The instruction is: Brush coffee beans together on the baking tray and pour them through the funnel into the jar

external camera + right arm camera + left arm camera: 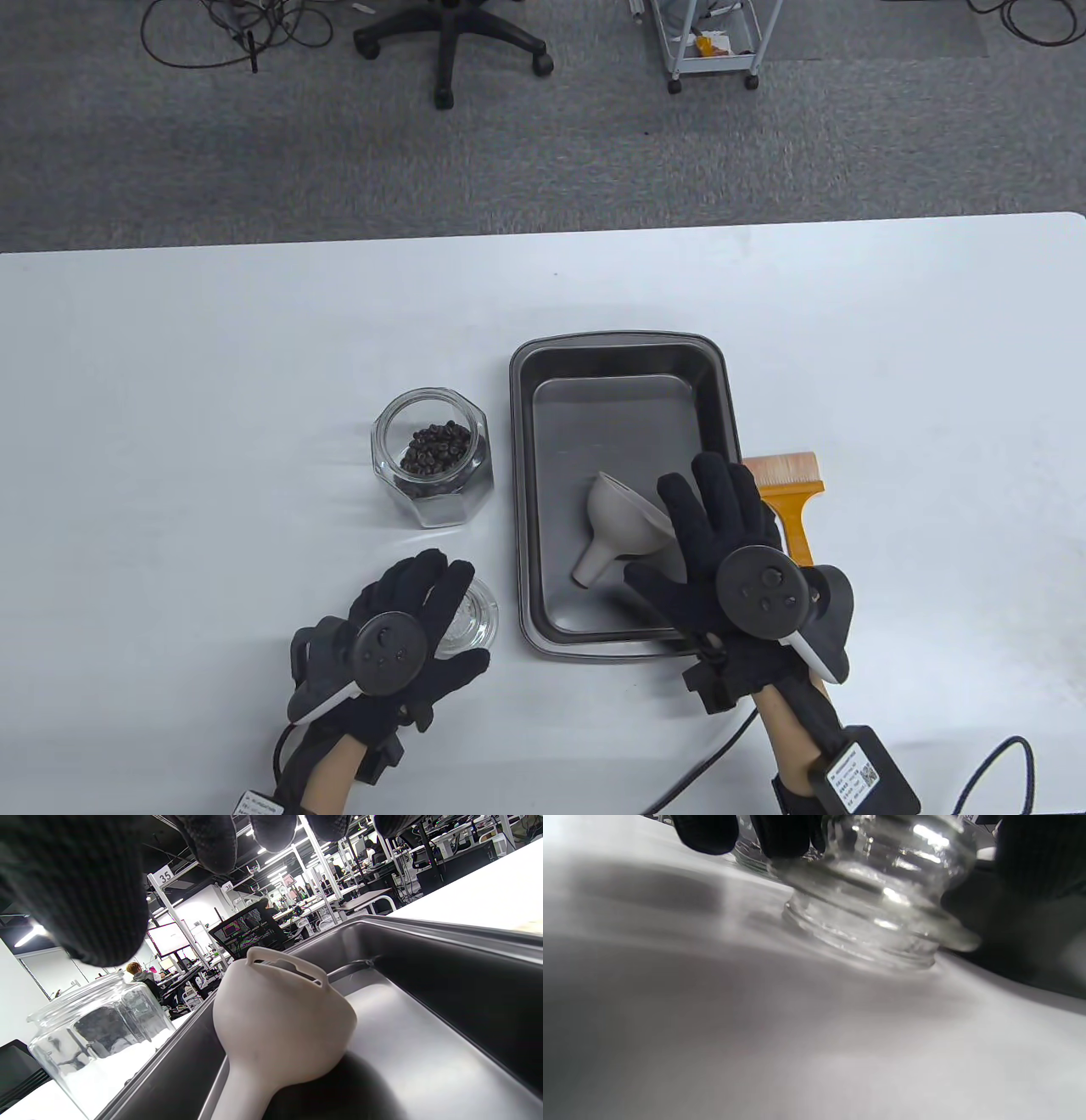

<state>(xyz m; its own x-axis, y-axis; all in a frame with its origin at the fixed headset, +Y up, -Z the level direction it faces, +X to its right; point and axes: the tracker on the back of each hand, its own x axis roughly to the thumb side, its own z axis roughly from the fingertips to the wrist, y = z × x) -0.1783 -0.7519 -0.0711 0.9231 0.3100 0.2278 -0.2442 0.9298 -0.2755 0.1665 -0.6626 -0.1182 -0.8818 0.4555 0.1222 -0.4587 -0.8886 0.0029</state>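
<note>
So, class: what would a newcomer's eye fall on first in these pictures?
Probably the grey funnel lying on its side in the dark baking tray, with the right hand spread above it. Left of the tray stands an open glass jar holding coffee beans.

1. The table view looks steeply down from above the near edge of the surface point(254, 340), facing 12 o'clock; grey floor and a chair base fill its top band, and the baking tray point(543, 509) sits near centre.
2. The left wrist view skims just above the surface, very close to the glass lid point(874, 912), with blurred fingers point(706, 832) at its top edge.
3. The right wrist view sits low at the tray's near end, tilted, close behind the funnel point(280, 1018), facing 12 o'clock.
4. The right wrist and table views share the funnel, tray and jar point(433, 458); the left wrist and table views share the lid.
</note>
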